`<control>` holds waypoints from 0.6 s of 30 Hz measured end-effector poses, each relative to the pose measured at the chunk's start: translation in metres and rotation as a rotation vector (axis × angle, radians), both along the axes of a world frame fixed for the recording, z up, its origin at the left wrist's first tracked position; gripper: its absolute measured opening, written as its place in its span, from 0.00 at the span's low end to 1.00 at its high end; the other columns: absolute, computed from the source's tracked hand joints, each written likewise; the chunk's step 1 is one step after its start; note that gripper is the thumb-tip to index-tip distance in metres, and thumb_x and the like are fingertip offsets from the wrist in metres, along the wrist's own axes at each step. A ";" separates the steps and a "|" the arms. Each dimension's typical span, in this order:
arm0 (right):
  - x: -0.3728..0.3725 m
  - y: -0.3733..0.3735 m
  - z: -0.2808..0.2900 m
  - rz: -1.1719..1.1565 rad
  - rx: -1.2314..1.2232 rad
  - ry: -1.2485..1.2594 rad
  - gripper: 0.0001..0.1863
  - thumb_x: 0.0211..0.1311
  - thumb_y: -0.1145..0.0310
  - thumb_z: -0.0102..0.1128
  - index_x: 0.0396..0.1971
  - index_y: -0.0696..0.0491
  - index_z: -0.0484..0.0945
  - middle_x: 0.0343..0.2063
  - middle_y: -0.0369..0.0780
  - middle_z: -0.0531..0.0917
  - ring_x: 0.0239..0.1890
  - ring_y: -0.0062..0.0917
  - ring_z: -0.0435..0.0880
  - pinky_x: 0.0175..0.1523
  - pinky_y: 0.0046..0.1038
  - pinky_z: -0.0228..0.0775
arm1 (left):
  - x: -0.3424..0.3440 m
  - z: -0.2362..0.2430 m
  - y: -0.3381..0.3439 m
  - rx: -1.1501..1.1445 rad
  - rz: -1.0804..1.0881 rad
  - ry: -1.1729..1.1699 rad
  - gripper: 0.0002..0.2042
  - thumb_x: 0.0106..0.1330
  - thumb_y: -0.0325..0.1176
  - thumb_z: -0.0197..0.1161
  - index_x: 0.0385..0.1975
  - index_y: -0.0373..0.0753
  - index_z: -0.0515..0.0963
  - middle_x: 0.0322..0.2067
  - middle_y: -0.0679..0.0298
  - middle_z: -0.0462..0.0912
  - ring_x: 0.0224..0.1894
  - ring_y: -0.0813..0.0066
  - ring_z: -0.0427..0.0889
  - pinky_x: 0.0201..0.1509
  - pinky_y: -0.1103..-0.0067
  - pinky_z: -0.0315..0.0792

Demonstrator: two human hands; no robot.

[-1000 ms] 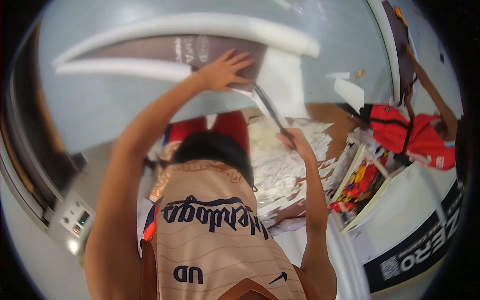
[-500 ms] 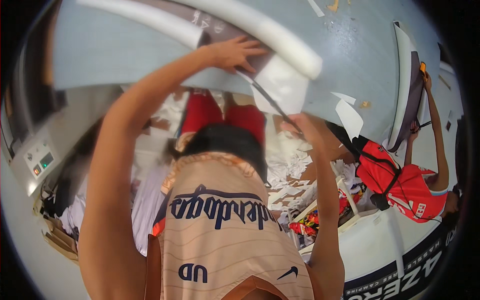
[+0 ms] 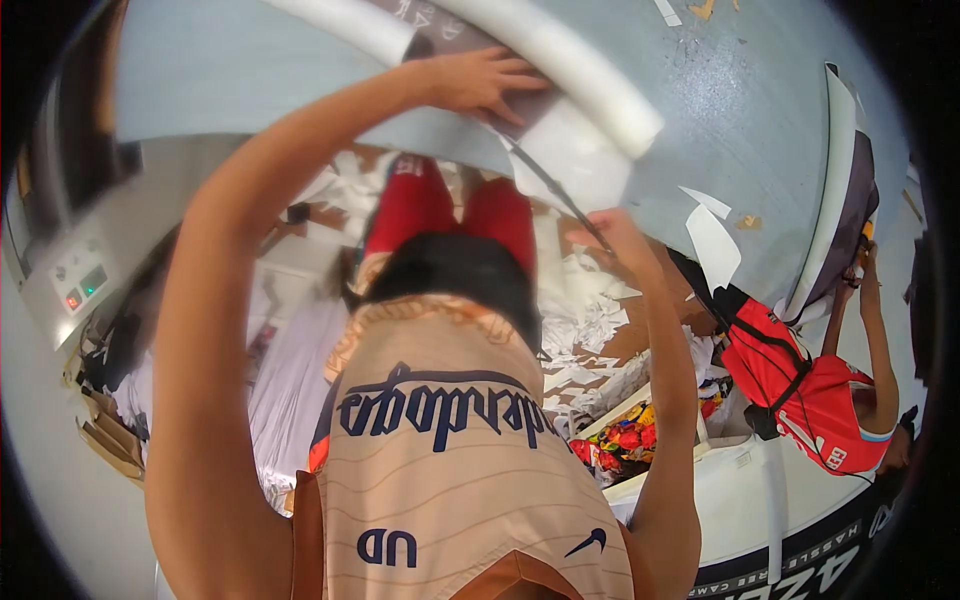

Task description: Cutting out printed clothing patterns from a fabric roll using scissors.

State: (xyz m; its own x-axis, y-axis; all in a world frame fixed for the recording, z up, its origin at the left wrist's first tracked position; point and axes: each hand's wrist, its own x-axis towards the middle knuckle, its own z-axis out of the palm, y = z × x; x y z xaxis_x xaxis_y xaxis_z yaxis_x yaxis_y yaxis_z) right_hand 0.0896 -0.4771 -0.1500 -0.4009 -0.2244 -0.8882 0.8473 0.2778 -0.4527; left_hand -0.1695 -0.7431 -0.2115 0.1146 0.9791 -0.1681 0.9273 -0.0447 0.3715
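Note:
My left hand [image 3: 488, 82] lies with its fingers spread on a dark grey printed sheet [image 3: 440, 35] at the table's near side. A thick white roll [image 3: 560, 70] runs just beyond those fingers. In my right hand [image 3: 622, 238], at the table edge, is one end of a long, thin dark strip-like thing [image 3: 555, 188]. It slants up toward the sheet's edge near my left hand; whether it is a tool or a cut strip I cannot tell. White material [image 3: 575, 150] hangs beside it at the table's edge.
White offcuts [image 3: 712, 245] lie at the table edge [image 3: 670, 190], and many scraps [image 3: 590, 310] are heaped below. At the right a co-worker in a red top [image 3: 800, 385] handles another dark sheet [image 3: 845, 220]. A control panel [image 3: 85, 285] is at the left.
The view has shifted slightly, moving the table things rightward. My left hand stays spread on the sheet, and my right hand keeps hold of the dark thing. The co-worker's hands have come closer together.

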 end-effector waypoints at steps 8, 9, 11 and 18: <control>0.003 0.013 -0.005 -0.041 -0.030 0.125 0.24 0.59 0.58 0.80 0.15 0.48 0.71 0.10 0.26 0.68 0.11 0.10 0.61 0.18 0.19 0.46 | 0.005 0.017 0.015 -0.143 -0.042 0.150 0.36 0.49 0.45 0.77 0.64 0.74 0.77 0.80 0.66 0.50 0.81 0.59 0.45 0.84 0.56 0.45; 0.000 0.011 -0.004 -0.040 -0.033 0.125 0.24 0.59 0.58 0.80 0.15 0.48 0.71 0.10 0.26 0.68 0.11 0.10 0.61 0.18 0.19 0.46 | 0.004 0.020 0.014 -0.169 -0.041 0.165 0.37 0.48 0.45 0.77 0.64 0.74 0.76 0.80 0.66 0.50 0.81 0.59 0.45 0.84 0.56 0.45; -0.003 0.005 -0.001 -0.079 -0.004 0.097 0.24 0.59 0.58 0.79 0.15 0.48 0.70 0.10 0.26 0.66 0.11 0.10 0.60 0.18 0.20 0.45 | 0.000 0.023 0.012 -0.170 -0.041 0.120 0.38 0.47 0.45 0.78 0.65 0.74 0.76 0.80 0.66 0.50 0.81 0.59 0.45 0.84 0.56 0.45; -0.002 0.012 -0.014 0.038 -0.025 0.133 0.22 0.59 0.58 0.79 0.15 0.50 0.75 0.09 0.28 0.70 0.10 0.11 0.65 0.16 0.19 0.50 | 0.000 0.017 0.017 -0.122 -0.071 0.146 0.41 0.44 0.49 0.79 0.66 0.72 0.75 0.80 0.65 0.50 0.81 0.58 0.47 0.84 0.58 0.46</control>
